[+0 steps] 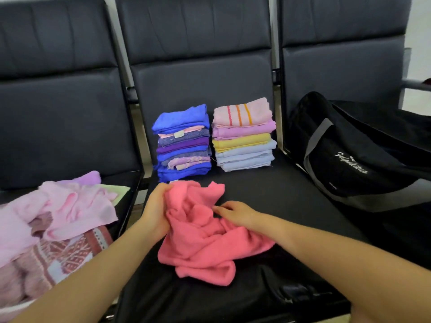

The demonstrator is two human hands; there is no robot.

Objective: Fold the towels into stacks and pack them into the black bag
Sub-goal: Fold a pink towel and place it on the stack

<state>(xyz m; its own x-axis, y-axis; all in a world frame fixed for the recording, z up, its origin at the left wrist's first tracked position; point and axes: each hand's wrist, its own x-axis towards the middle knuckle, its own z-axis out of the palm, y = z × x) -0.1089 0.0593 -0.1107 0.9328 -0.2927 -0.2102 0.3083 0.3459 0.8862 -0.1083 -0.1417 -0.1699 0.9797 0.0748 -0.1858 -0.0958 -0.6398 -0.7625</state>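
Note:
A crumpled coral-pink towel (207, 238) lies on the middle black seat (268, 194). My left hand (155, 206) grips its upper left edge. My right hand (235, 212) rests on the towel's right side with its fingertips at a fold. Behind the towel stand two folded stacks: a blue and purple stack (184, 145) on the left, and a pink, yellow and pale blue stack (243, 134) on the right. The black bag (345, 148) with grey straps lies on the right seat, its top open.
A heap of unfolded towels (58, 224), pale pink, lilac and one patterned in red, fills the left seat. Black seat backs (198, 43) rise behind everything. A metal armrest (415, 85) shows at the far right.

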